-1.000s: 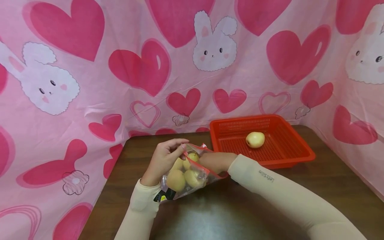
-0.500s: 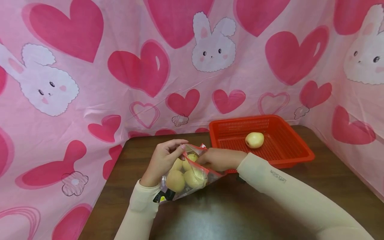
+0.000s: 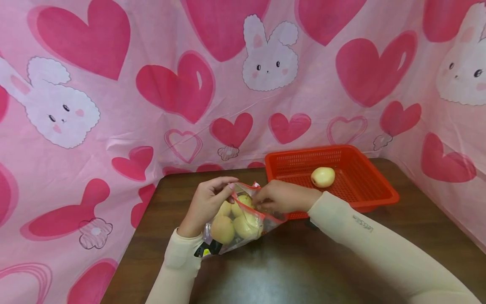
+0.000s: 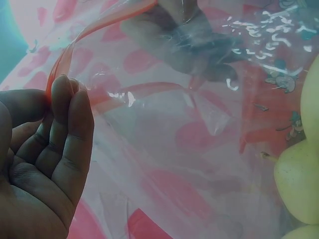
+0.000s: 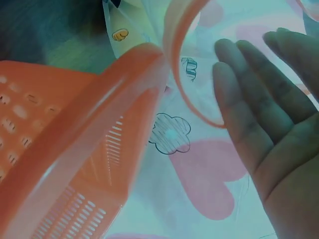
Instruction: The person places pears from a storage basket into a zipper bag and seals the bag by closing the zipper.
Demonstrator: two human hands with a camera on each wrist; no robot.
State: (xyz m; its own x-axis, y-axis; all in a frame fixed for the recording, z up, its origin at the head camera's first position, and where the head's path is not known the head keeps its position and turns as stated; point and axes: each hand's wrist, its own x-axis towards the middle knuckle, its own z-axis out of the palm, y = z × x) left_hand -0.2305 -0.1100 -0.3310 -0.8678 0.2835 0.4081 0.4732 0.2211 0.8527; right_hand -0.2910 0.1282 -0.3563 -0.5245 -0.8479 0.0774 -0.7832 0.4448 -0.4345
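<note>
In the head view, a clear zip bag (image 3: 236, 244) with a red edge holds several pale yellow pears (image 3: 222, 230). My left hand (image 3: 206, 203) pinches the bag's red edge between thumb and fingers, which the left wrist view shows closely. At the bag's mouth is my right hand (image 3: 287, 196), its fingertips beside the rim. Seen from the right wrist, its fingers (image 5: 249, 107) are fairly straight, with nothing between them and the thumb. A single pear (image 3: 323, 177) lies in the red basket (image 3: 379, 185).
The basket stands at the back right of the brown wooden table (image 3: 341, 261), close behind my right hand. A pink curtain (image 3: 228, 97) with hearts and rabbits hangs behind and at both sides.
My right hand has come out of the bag, drawing back up and to the right to its mouth. The left hand has kept its pinch on the edge.
</note>
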